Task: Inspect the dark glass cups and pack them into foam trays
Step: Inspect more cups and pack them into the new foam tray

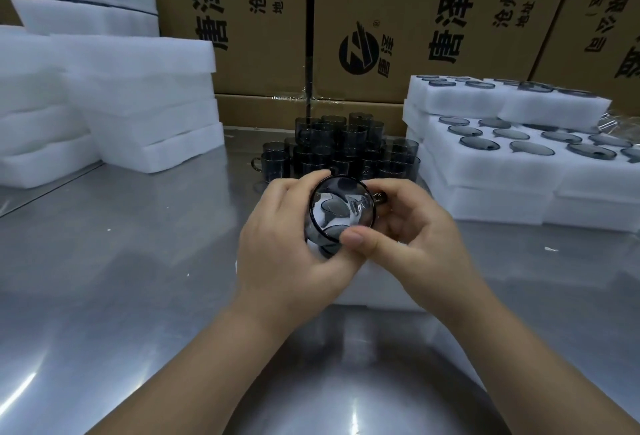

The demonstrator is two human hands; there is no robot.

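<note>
I hold one dark glass cup point(341, 211) in both hands above the middle of the steel table, its open mouth tilted up toward me and its handle pointing right. My left hand point(287, 237) curls around the cup's left side. My right hand point(412, 237) grips the right side, thumb on the lower rim. Behind the cup stands a stacked cluster of several dark glass cups point(343, 147). A white foam tray point(374, 292) lies under my hands, mostly hidden. Filled foam trays point(512, 171) with cups in their holes are stacked at the right.
Stacks of white foam pieces point(114, 102) fill the left side of the steel table point(121, 261). Brown cardboard boxes point(398, 19) with black print form a wall along the back. Some clear plastic wrap point(620, 123) shows at the far right.
</note>
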